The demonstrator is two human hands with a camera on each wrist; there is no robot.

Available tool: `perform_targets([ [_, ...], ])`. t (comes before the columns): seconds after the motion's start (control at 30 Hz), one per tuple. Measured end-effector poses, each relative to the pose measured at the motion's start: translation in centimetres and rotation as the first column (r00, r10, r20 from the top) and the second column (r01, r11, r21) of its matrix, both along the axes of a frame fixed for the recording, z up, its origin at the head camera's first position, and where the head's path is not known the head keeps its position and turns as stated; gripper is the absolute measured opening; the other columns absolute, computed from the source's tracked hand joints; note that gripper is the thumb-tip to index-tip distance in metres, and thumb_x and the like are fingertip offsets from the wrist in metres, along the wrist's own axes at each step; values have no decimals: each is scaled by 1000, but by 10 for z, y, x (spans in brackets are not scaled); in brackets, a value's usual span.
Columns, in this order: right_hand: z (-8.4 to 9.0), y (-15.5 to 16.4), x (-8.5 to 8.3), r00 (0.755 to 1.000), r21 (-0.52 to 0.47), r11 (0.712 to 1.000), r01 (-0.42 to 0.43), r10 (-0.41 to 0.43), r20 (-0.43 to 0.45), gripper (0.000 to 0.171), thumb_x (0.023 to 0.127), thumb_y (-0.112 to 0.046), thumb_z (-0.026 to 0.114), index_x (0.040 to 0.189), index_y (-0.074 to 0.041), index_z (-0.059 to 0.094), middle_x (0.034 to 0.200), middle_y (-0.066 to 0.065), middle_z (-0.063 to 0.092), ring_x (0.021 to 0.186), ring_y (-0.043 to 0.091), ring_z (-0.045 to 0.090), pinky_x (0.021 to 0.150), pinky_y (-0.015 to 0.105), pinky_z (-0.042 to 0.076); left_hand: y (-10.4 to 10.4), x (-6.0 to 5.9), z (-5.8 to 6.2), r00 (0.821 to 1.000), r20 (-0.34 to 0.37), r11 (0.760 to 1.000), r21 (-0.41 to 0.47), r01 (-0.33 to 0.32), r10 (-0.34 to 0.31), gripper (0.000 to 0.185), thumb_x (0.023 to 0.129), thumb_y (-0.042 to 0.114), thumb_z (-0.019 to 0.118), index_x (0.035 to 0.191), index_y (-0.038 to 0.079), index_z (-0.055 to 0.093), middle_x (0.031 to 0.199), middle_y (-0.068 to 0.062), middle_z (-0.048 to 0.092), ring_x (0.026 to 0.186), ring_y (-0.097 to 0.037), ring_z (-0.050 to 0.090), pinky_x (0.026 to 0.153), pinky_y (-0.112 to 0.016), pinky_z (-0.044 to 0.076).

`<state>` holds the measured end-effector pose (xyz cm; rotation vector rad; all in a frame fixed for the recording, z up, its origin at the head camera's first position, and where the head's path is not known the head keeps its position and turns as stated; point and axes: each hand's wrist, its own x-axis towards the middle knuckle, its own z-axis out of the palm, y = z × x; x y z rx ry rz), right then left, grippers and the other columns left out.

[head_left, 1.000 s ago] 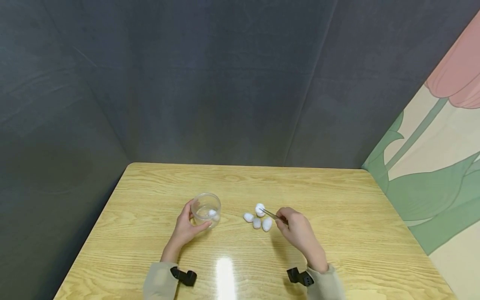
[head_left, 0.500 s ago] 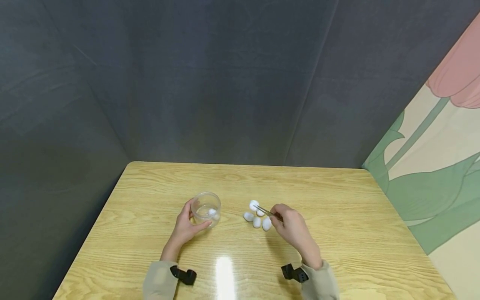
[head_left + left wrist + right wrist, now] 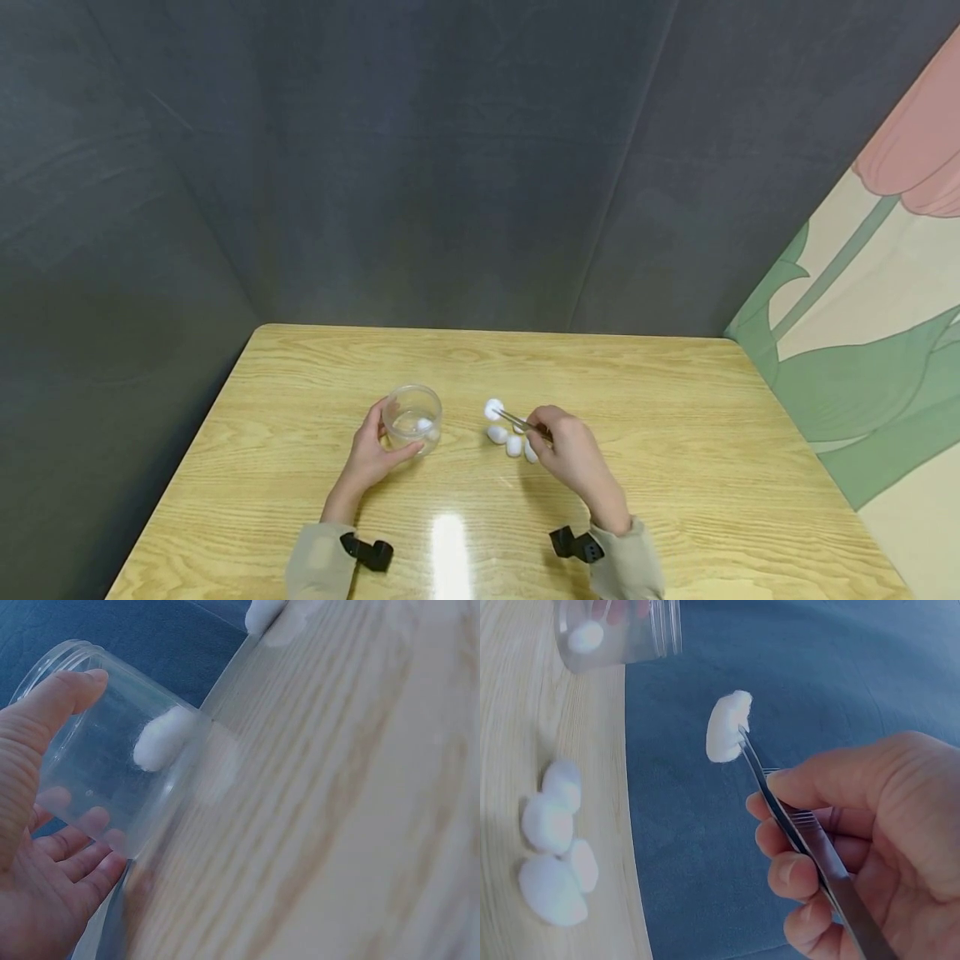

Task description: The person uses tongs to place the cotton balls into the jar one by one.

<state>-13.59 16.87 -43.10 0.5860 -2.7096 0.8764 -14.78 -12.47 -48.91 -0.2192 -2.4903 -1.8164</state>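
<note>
Right wrist view shows tweezers [image 3: 810, 847] pinching a cotton ball [image 3: 726, 736] (head view blurs it).

No words, labels, brands or numbers to read anywhere, not on anything in these views.

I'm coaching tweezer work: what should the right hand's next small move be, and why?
Probably carry the cotton ball leftward to above the clear jar. The tweezers in the right hand pinch it clear of the table, while the left hand holds the jar, its mouth open.
</note>
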Motion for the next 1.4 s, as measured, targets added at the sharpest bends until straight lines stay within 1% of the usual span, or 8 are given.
perform_targets([
  [0.27, 1, -7, -1, 1000, -1, 1000, -5, 5, -1, 15, 79, 4, 68, 78, -10, 62, 74, -4, 59, 64, 8, 55, 57, 24, 47, 0, 0, 0, 1000, 2, 1000, 1, 0, 0, 82, 72, 2, 79, 139, -8, 32, 135, -30, 42, 119, -45, 43, 97, -56, 36],
  [0.6, 2, -13, -5, 999, -22, 1000, -20, 19, -34, 15, 80, 2, 68, 78, -11, 62, 72, -5, 56, 59, 7, 49, 53, 22, 43, -1, -1, -1, 1000, 18, 1000, -6, 5, -5, 83, 72, 3, 79, 140, -6, 31, 135, -30, 41, 122, -45, 41, 100, -56, 34],
  [0.83, 6, -17, -6, 999, -26, 999, -29, 28, -25, 14, 81, 3, 67, 78, -10, 62, 72, -5, 56, 58, 7, 46, 52, 22, 41, -1, -1, 0, 1000, 6, 1000, 4, 5, -5, 82, 72, 2, 79, 139, -7, 32, 135, -30, 42, 120, -45, 42, 98, -57, 35],
  [1.1, 7, -23, -8, 999, -12, 999, -44, 44, -20, 13, 81, 3, 67, 79, -9, 62, 72, -3, 56, 58, 7, 44, 52, 22, 40, -1, -1, 0, 1000, 8, 1000, 6, 5, -5, 82, 72, 2, 79, 139, -7, 33, 135, -30, 42, 121, -45, 41, 99, -56, 34],
  [1.4, 7, -27, -11, 999, -27, 998, -50, 50, -14, 14, 82, 1, 67, 79, -11, 62, 71, -6, 53, 56, 7, 41, 51, 22, 38, -1, -2, -1, 1000, 10, 1000, -3, 0, 0, 82, 72, 2, 79, 139, -6, 33, 134, -30, 43, 121, -44, 43, 99, -55, 35],
])
